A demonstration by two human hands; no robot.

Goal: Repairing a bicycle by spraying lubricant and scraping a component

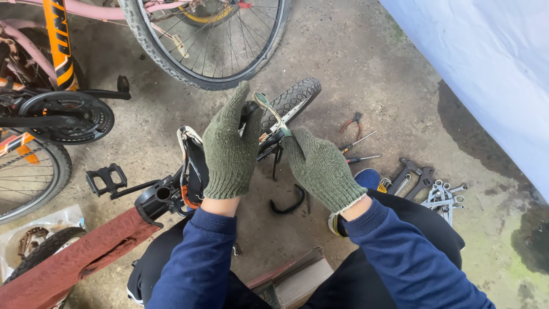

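Note:
Both my hands wear green knit gloves and are raised over a small bicycle lying on the concrete floor. My left hand [230, 150] is held upright with its fingers together, next to a thin bent greenish strip [273, 113]. My right hand [321, 168] pinches the lower end of that strip. Behind the hands lies the small wheel with a knobby tyre [294, 98]. The bike's saddle [191, 160] and black pedal [107, 178] lie to the left. Whether the left fingers touch the strip is hidden.
A larger bicycle wheel [214, 43] stands at the top, an orange bike's chainring [67, 117] at the left. Red pliers [353, 123], screwdrivers [360, 149] and several spanners [434, 191] lie on the floor to the right. A red beam [74, 260] crosses the lower left. A pale sheet [492, 68] hangs at the right.

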